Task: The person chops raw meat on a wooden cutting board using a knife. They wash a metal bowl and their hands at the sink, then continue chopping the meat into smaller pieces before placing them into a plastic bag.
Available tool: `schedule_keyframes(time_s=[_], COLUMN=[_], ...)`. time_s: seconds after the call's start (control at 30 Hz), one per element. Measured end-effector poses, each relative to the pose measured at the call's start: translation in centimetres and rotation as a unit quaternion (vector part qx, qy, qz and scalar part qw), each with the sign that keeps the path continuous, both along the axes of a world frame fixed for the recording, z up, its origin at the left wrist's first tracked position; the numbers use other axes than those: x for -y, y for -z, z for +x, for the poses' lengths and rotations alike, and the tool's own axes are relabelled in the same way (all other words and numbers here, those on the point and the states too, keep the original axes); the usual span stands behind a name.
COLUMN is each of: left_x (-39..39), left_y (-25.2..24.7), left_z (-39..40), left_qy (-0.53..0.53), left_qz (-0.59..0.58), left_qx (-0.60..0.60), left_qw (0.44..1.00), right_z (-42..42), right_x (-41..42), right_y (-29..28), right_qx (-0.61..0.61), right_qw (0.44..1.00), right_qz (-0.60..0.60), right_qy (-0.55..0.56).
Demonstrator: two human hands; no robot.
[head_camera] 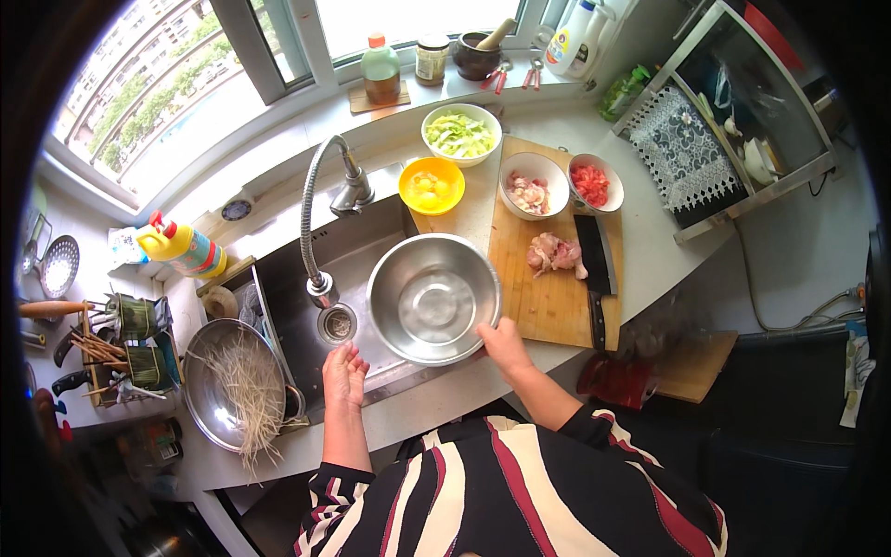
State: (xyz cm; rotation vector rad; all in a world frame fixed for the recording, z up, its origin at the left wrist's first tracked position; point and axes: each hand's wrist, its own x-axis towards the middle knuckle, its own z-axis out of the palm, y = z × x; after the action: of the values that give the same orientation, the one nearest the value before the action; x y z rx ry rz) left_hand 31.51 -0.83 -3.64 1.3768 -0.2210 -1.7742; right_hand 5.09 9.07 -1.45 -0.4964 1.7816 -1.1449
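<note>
My right hand (509,351) grips the near right rim of a stainless steel basin (435,299). The basin is over the right part of the metal sink (362,257); it looks bare inside, with a shiny bottom. My left hand (346,376) is held over the sink's front edge, just below the drain strainer (338,324), its fingers loosely curled around nothing. Above the strainer hangs the spray head of a spring-neck faucet (321,289). Right of the basin, a wooden cutting board (536,306) carries raw chicken pieces (555,255) and a black cleaver (596,257).
Bowls of shredded greens (461,136), cracked eggs (431,186), cut raw meat (527,193) and chopped tomato (592,185) stand behind. A steel pan with dry noodles (243,397) sits left of the sink, strands over its rim. Farther left are a utensil rack (129,348) and a yellow bottle (182,245).
</note>
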Motion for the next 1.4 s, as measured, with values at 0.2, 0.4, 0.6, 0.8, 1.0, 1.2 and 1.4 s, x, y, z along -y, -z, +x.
schedule_keyframes(time_s=[0.2,0.4,0.6,0.8,1.0,1.2,1.4], left_x=[-0.5,-0.5,-0.8,-1.7,-1.9,2.1,0.6], left_y=[0.0,0.0,2.2,0.7,1.1,2.2,2.3], left_z=[0.4,0.7,2.7,1.1,3.8,5.3,3.4], left_qy=[0.032,0.126,0.106,-0.005,-0.136,-0.314,-0.070], left_qz=[0.018,0.001,-0.044,-0.045,0.026,0.041,0.009], left_qx=[0.004,0.105,0.166,0.169,-0.104,-0.160,-0.065], left_qw=[0.999,0.986,0.979,0.984,0.985,0.935,0.995], right_z=[2.0,1.7,2.2,1.9,1.7,1.4,1.7], right_x=[0.3,1.1,1.8,1.3,1.5,1.9,2.7], right_y=[1.8,-2.1,-2.6,-1.8,-1.8,-1.0,-0.3], right_qx=[0.037,0.063,0.059,0.103,0.103,0.101,0.103], right_qw=[0.999,0.997,0.997,0.994,0.993,0.992,0.988], right_qz=[-0.017,0.019,0.028,0.018,0.026,0.028,0.035], right_qy=[-0.015,-0.035,-0.037,-0.034,-0.045,-0.064,-0.111])
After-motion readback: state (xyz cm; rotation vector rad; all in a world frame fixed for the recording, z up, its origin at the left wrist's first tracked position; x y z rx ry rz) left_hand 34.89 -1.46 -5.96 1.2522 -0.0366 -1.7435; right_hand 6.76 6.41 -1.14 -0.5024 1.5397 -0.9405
